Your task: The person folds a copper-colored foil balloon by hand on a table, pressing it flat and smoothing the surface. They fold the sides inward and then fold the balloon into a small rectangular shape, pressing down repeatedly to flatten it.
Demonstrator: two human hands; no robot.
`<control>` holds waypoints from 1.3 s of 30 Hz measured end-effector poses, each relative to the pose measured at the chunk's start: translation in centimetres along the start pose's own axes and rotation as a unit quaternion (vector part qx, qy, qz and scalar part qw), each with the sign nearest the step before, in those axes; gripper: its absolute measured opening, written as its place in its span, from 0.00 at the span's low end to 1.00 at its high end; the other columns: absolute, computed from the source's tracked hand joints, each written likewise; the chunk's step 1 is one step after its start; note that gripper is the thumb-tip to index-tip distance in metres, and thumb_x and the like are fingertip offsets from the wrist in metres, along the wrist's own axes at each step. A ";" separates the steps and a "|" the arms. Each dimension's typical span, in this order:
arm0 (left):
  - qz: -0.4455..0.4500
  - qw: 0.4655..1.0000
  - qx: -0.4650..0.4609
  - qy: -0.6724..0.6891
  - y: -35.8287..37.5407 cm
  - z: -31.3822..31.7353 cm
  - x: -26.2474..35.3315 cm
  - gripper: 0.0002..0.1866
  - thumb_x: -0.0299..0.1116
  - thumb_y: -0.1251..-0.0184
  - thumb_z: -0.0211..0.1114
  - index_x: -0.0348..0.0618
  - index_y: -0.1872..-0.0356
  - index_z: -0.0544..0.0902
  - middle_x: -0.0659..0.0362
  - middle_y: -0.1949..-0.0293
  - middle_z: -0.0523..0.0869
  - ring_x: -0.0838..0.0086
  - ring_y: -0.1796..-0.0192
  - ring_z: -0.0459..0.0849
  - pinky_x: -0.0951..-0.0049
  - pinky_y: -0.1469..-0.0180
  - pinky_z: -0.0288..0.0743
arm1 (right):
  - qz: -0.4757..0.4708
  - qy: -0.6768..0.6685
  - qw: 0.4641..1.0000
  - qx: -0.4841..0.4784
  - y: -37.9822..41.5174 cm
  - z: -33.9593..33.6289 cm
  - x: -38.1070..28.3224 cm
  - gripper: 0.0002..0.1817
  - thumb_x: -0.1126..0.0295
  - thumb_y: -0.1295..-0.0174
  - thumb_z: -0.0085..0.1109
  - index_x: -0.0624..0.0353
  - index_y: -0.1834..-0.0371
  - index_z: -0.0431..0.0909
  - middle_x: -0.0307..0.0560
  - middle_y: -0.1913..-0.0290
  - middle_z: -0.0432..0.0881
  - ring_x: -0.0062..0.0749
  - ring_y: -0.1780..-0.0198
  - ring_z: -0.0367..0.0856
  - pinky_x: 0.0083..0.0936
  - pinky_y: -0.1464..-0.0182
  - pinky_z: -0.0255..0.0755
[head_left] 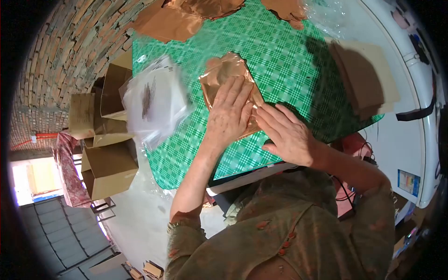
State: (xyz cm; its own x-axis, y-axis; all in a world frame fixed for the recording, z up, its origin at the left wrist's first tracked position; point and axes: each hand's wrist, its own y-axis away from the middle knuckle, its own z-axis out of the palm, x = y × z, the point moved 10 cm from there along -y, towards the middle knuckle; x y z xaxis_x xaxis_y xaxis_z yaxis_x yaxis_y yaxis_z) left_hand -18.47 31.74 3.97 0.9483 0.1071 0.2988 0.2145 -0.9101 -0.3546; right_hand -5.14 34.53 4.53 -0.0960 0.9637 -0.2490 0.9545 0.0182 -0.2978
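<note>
A shiny copper-coloured foil bag [212,86] lies flat on the green checked tablecloth [280,60], in the middle of the head view. My left hand [228,109] rests palm down across it, fingers stretched out toward its far end. Beside it, my right hand [287,135] touches the bag's near right edge with its fingertips, fingers extended and thumb apart. Both palms face down, so what lies under them is hidden. Left of the bag is a stack of clear plastic bags [156,100] with a dark printed mark.
More copper foil bags [186,18] lie at the table's far edge. Open cardboard boxes [109,163] stand at the left. A pile of beige sheets or bags [364,77] sits at the right, near a white appliance [401,149]. Crumpled clear plastic [322,16] is at the far right corner.
</note>
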 end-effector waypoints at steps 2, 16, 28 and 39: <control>0.004 1.000 0.010 -0.002 0.0 -0.1 0.1 0.26 0.37 0.18 0.62 0.41 0.23 0.78 0.46 0.20 0.75 0.49 0.17 0.68 0.51 0.17 0.64 | 0.003 -0.009 1.000 -0.001 0.6 0.0 -0.3 0.50 0.50 0.43 0.79 0.75 0.24 0.72 0.64 0.20 0.71 0.52 0.15 0.63 0.47 0.13 0.53; 0.013 0.999 0.033 -0.012 0.2 -0.4 -0.1 0.26 0.38 0.20 0.63 0.41 0.26 0.81 0.48 0.22 0.77 0.51 0.18 0.70 0.52 0.15 0.62 | -0.073 -0.050 0.996 -0.005 3.0 -1.4 -2.4 0.35 0.61 0.38 0.74 0.71 0.32 0.79 0.67 0.31 0.81 0.55 0.24 0.75 0.56 0.19 0.62; 0.029 0.998 0.056 -0.008 0.3 -0.2 -0.2 0.27 0.37 0.26 0.65 0.38 0.28 0.81 0.49 0.26 0.80 0.53 0.22 0.74 0.53 0.17 0.66 | 0.131 -0.360 0.905 0.182 -10.7 0.2 5.0 0.31 0.67 0.15 0.47 0.64 0.13 0.57 0.66 0.17 0.64 0.58 0.17 0.65 0.43 0.18 0.60; 0.012 0.996 0.089 0.020 1.0 -0.2 -0.6 0.27 0.39 0.24 0.65 0.35 0.29 0.80 0.47 0.26 0.80 0.51 0.20 0.72 0.52 0.16 0.63 | 0.205 -0.381 0.891 0.138 -10.9 3.7 8.8 0.28 0.62 0.15 0.51 0.65 0.18 0.65 0.62 0.23 0.74 0.51 0.22 0.73 0.40 0.21 0.66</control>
State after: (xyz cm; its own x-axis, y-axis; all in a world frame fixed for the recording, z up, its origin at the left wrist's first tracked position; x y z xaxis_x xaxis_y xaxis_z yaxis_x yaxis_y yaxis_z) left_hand -18.87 30.70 3.65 0.9443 0.0661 0.3223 0.2329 -0.8263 -0.5128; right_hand -17.43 41.82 2.16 -0.0197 0.4115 -0.9112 0.8575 -0.4617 -0.2270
